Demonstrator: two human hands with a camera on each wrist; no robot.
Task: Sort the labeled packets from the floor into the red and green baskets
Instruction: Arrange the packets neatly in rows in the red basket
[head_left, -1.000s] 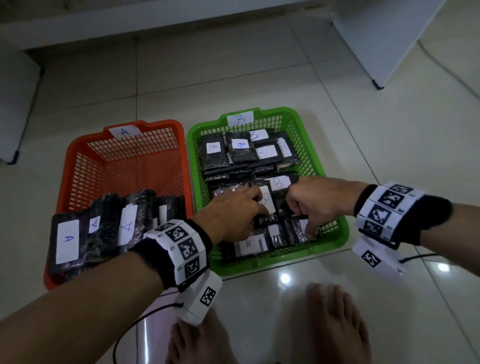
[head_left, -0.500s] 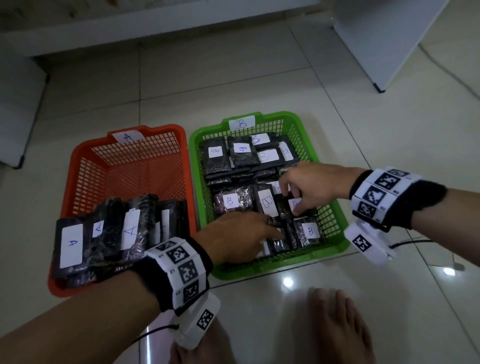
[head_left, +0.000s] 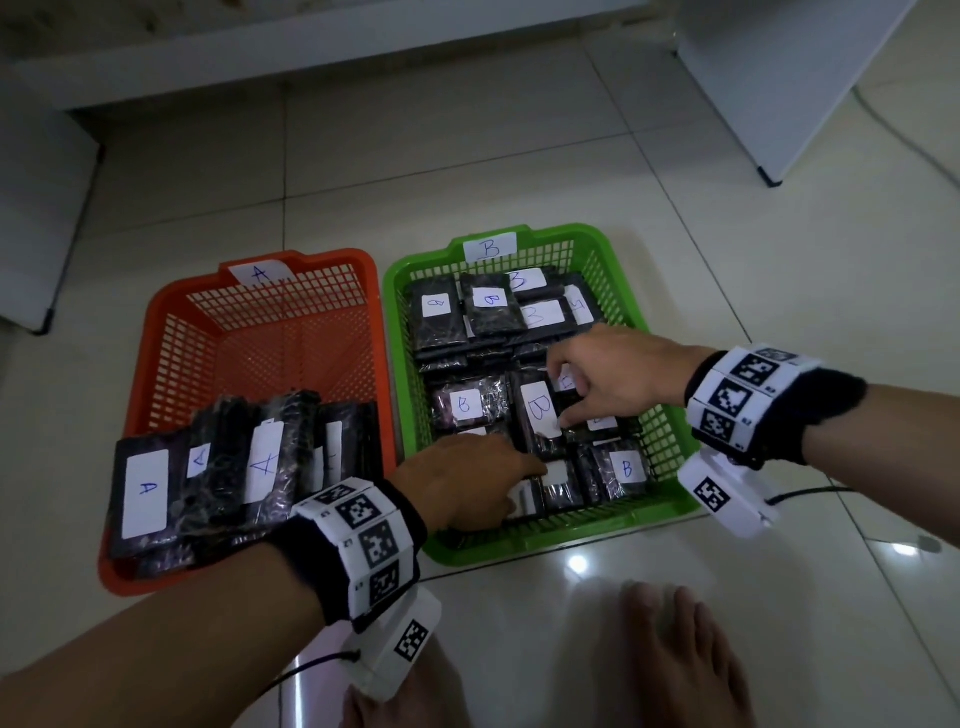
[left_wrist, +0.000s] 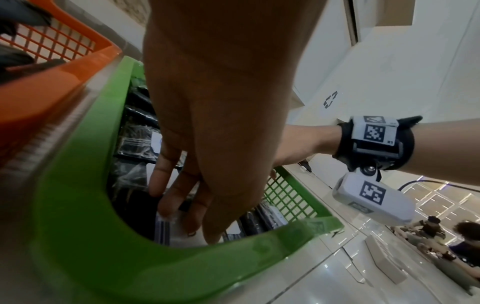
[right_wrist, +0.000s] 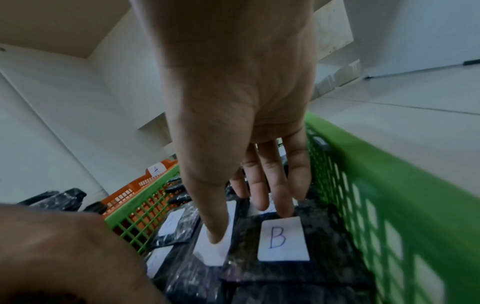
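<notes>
We find both hands inside the green plastic mesh basket (head_left: 670, 431), which carries a white paper tag marked B on its far rim and stands just beside the red plastic mesh basket (head_left: 171, 332) tagged A. The left hand (head_left: 467, 483) reaches over the near rim with its fingers extended and lying on the packets in the near row; the left wrist view shows the fingers straight and pressing down, not curled round anything. The right hand (head_left: 613, 374) comes in from the right side: its thumb presses the white label of a black wrapped packet marked B (head_left: 540, 415) at the basket's centre, while the other fingers lie straight on the neighbouring packets beyond it. We judge neither hand to be gripping; both appear to be flattening and squaring the stock so that the packets lie level with labels upward. The green basket holds many black packets, each legible label reading B, packed edge to edge in rows. The red basket holds a group of black packets marked A (head_left: 208, 467), leaning against one another at its near end, its far half bare mesh. We see no packet on the pale glossy tiled floor (head_left: 519, 171) in any view, so we judge sorting to be essentially complete and this step a final tidying. The person's bare feet (head_left: 670, 654) stand near the baskets.
</notes>
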